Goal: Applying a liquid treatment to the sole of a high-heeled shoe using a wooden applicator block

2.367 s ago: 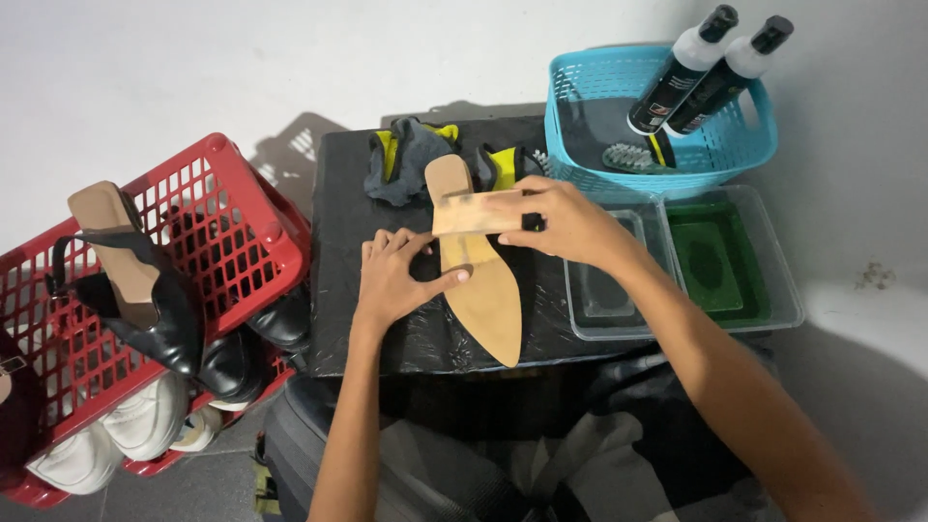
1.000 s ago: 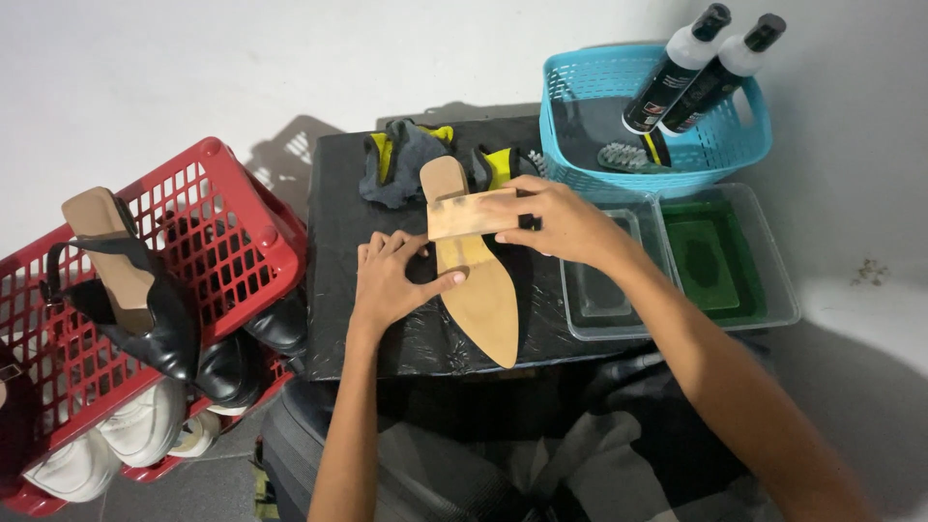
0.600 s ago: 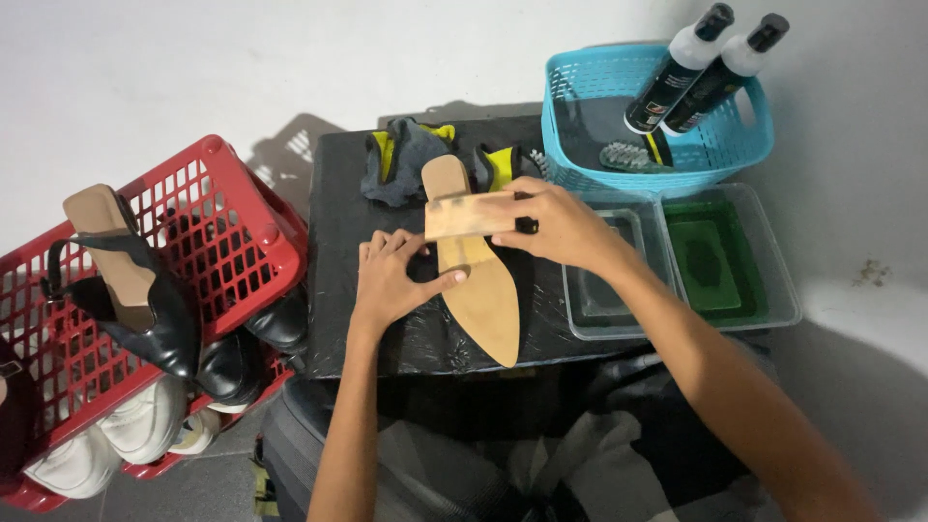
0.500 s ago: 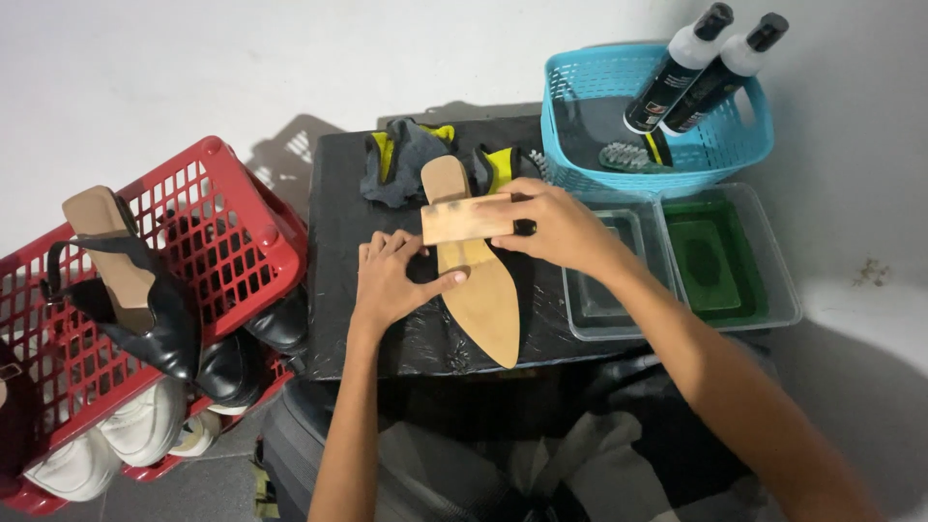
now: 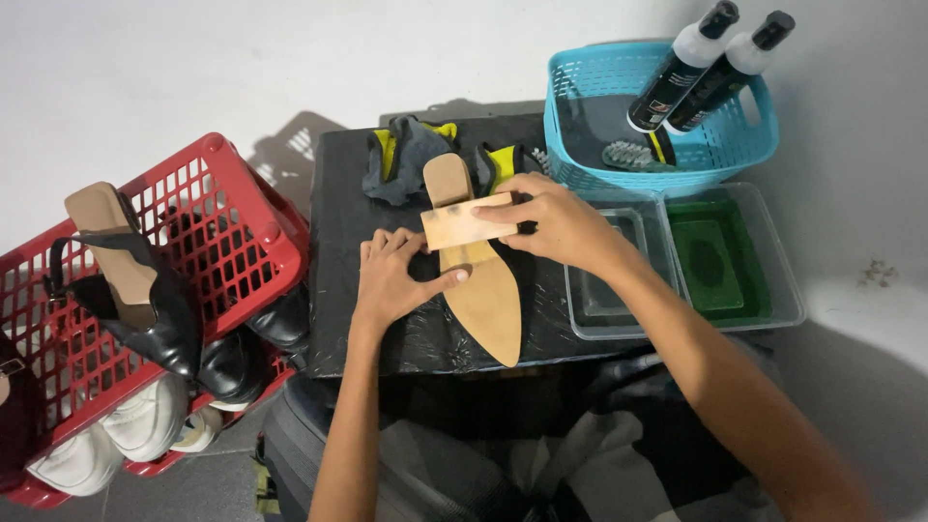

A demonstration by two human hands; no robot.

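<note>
since a moment ago hardly anything has shifted: my right hand (image 5: 561, 224) has kept the small wooden block (image 5: 466, 222) across the tan pointed shoe sole (image 5: 480, 280), only a touch nearer the heel end, and my left hand (image 5: 391, 280) has stayed where it was. the sole lies flat on the black worktop (image 5: 338, 251), heel away from me and pointed toe toward me. my right grip is closed around one end of the block, fingers curled over its top, and the block rests crosswise on the sole near the heel. my left grip is open and holds nothing; the palm lies flat on the worktop with the thumb pressed against the sole's left edge. grey and yellow gloves (image 5: 401, 159) lie just beyond the heel. to my right sit two clear trays (image 5: 788, 290), one with a green pad, and behind them a blue basket (image 5: 570, 116) holding two bottles (image 5: 691, 63) and a brush (image 5: 633, 155). a red basket (image 5: 232, 208) of shoes stands to my left.
</note>
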